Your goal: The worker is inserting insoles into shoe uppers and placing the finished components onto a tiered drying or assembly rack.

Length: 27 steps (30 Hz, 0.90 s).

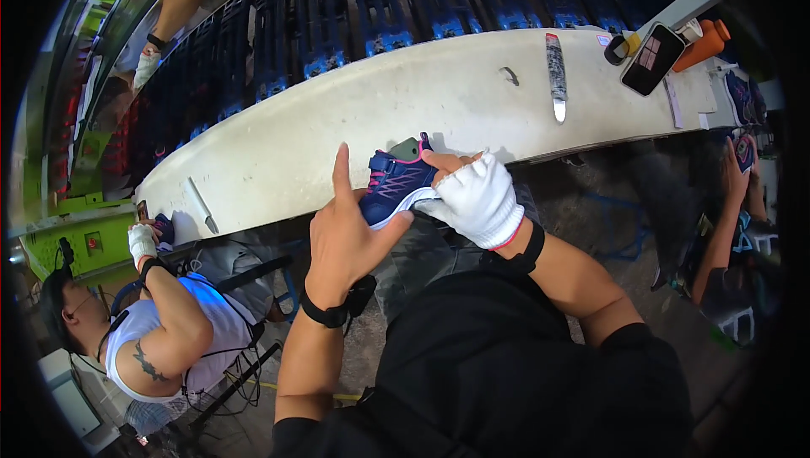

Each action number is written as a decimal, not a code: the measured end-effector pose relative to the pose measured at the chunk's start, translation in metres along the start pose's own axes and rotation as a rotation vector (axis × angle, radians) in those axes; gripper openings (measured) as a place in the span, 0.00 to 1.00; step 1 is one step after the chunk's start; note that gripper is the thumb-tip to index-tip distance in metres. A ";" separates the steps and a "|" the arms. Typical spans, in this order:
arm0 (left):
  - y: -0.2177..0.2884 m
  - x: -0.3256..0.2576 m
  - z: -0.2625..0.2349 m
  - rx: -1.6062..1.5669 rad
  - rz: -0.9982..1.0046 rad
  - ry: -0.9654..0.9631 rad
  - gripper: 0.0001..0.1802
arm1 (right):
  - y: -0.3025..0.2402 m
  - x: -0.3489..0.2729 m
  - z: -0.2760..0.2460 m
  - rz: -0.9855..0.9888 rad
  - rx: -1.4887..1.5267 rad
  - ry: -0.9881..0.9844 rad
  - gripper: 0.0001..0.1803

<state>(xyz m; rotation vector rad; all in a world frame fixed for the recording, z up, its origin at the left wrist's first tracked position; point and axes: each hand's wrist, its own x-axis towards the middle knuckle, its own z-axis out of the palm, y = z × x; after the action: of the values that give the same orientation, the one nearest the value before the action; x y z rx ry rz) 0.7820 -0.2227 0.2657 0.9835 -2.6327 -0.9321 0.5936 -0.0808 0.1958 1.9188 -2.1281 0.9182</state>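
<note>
Right now your gloved right hand [477, 196] clasps the navy shoe [395, 184] by its heel at the surface [337, 121] edge; your bare left hand [342, 234] only touches the sole, fingers loose. Light, flexible upper: hold the stiffer sole.

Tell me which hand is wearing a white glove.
The right hand, gloved in white, grips the navy shoe; the left hand beside it is bare.
</note>
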 end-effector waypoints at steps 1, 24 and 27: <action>-0.003 0.004 0.004 0.107 0.085 0.008 0.62 | -0.002 0.001 0.000 0.009 -0.026 -0.072 0.11; 0.018 0.013 0.110 -0.409 0.601 0.469 0.24 | 0.016 -0.011 -0.061 0.194 0.637 0.084 0.40; 0.013 0.011 0.107 -0.398 0.625 0.492 0.20 | 0.019 -0.010 -0.055 0.182 0.638 0.120 0.39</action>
<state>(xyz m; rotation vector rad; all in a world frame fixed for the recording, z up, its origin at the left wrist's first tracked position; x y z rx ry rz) 0.7274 -0.1695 0.1893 0.2179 -2.0213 -0.8585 0.5613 -0.0436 0.2286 1.8439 -2.1279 1.8820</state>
